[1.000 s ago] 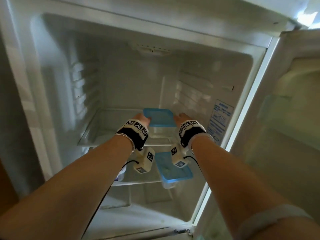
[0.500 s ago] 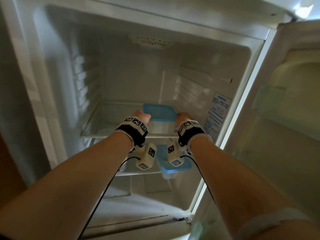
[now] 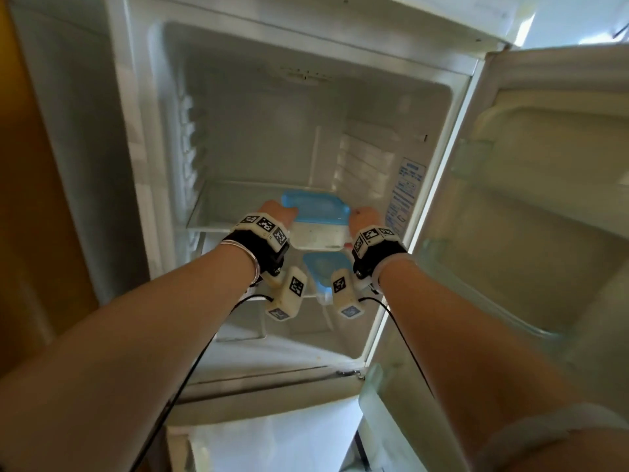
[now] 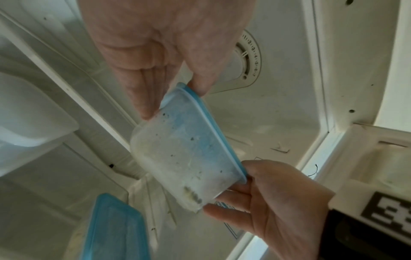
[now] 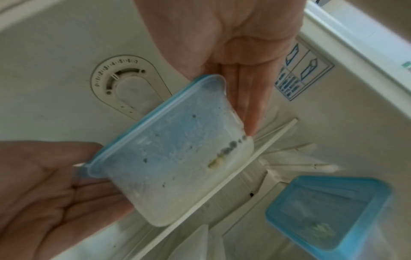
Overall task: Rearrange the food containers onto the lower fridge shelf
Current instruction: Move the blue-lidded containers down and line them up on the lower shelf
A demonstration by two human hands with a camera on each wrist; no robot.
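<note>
Both my arms are up inside the open fridge [image 3: 238, 107], and there's a clear plastic container with a blue lid [image 3: 315, 219] between my hands. My left hand [image 3: 275, 216] has the left end: in the left wrist view its fingers [image 4: 142, 91] lie straight along the frosted wall while the thumb presses the lid edge [image 4: 200, 86], so that end is pinched. My right hand [image 3: 364, 218] takes the other end the same way, fingers [image 5: 246, 105] flat down the side wall and the thumb on the lid side, a pinch from the right. So both hands are clamped on the one tub, well apart from each other with the tub spanning the gap.

The container sits at the front edge of the upper glass shelf [image 3: 218, 212], towards the right side of the compartment. Whether its base touches the glass or is just clear of it, I cannot tell. Its walls are cloudy, with dark specks and a yellowish smear inside.

Below, on the lower shelf [image 3: 252, 298], a second blue-lidded container [image 3: 323, 267] rests near the right wall, directly under the one I'm holding. The thermostat dial [image 5: 124, 82] shows on the ceiling above my hands, a blue printed label [image 3: 406, 192] is on the right inner wall, and the door [image 3: 544, 199] stands open to the right.
</note>
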